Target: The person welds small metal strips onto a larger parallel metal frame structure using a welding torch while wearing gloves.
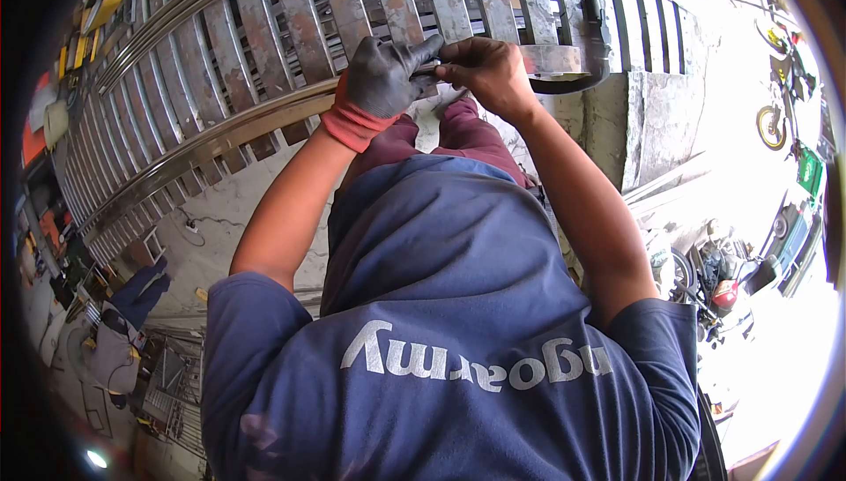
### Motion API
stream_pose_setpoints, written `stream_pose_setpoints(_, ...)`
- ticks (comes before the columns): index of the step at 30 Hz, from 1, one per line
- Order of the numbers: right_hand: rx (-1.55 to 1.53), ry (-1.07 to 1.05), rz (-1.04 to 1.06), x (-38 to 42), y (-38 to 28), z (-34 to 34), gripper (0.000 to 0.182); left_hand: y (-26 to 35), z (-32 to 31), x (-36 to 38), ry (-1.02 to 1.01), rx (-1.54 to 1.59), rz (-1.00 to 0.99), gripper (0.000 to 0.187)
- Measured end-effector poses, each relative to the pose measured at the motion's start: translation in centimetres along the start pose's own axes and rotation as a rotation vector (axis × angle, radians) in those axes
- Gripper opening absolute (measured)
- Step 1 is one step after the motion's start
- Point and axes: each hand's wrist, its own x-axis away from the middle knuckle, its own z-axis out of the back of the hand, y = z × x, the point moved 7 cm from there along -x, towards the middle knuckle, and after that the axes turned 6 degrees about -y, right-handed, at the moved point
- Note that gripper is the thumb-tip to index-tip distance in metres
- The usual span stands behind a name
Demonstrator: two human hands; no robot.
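My left hand (379, 80) wears a black glove with a red cuff. Its fingers are closed on a small metal piece (428, 67), mostly covered by the glove. My bare right hand (490, 78) meets it from the other side, thumb and fingers pinched at the end of the same piece. The exact kind of piece cannot be made out. Both hands are over the near edge of a slatted steel bench (291, 18). Just right of my right hand, a flat metal bar (553, 59) lies beside a dark curved clamp-like tool (592, 62).
Long thin metal strips (198, 7) run along the bench, and a long bar (231, 133) lies along its near edge. Another person (119, 344) is at lower left near a metal rack (172, 388). Motorcycles (727, 278) stand at right in bright light.
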Motion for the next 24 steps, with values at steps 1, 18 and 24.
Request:
stream_pose_setpoints(1, 0.091, 0.04, 0.06, 0.2, -0.5, 0.3, 0.033, 0.1, 0.1, 0.2, 0.023, -0.024, 0.017, 0.057)
stream_pose_setpoints(18, 0.247, 0.122, 0.14, 0.3, -0.8, 1.0, 0.035, -1.3, -2.1, -0.3, -0.059, -0.222, 0.148, 0.054)
stream_pose_setpoints(24, 0.302, 0.167, 0.219, -2.3, -2.2, 3.6, 0.033, -4.5, -1.4, -3.9, 0.105, -0.049, 0.152, 0.036)
